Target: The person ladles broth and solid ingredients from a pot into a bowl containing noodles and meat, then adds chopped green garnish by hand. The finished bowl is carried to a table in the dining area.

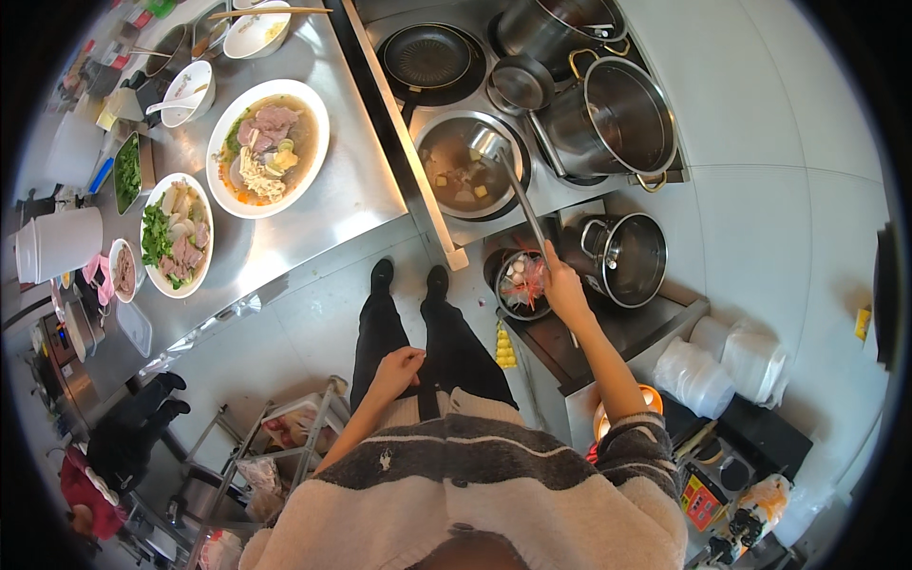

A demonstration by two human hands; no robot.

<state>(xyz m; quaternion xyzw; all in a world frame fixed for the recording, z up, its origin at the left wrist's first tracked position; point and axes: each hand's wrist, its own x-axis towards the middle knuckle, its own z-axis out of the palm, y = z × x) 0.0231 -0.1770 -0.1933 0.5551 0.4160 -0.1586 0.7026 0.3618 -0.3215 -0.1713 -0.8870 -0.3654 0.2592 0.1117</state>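
**Long-handled steel ladle (pixel 525 202) was held at a round metal pan of brown broth (pixel 446 123)**

The ladle's handle was gripped by the right hand (pixel 565 290), the fingers closed around it; a short length was left showing below the fist. Its cup-shaped head was positioned within the pan's rim, toward the right side; how deeply it was dipped could not be told. Pale yellow cubes were seen in the broth. The left hand (pixel 397 370) was held low before the dark trousers (pixel 375 332), loosely closed with the fingers curled in.

Behind the pan, a round black frying pan with a ridged base (pixel 427 57) was set on the stove. To the right, a small grey saucepan (pixel 522 85) was placed beside a tall steel pot with gold-coloured handles (pixel 575 123).

On the brushed-steel counter (pixel 351 180) at the left, a large white oval bowl (pixel 320 133) was filled with soup, sliced meat and thin pale mushrooms. Nearby, a smaller white oval bowl (pixel 208 233) was filled with meat and green leaves.
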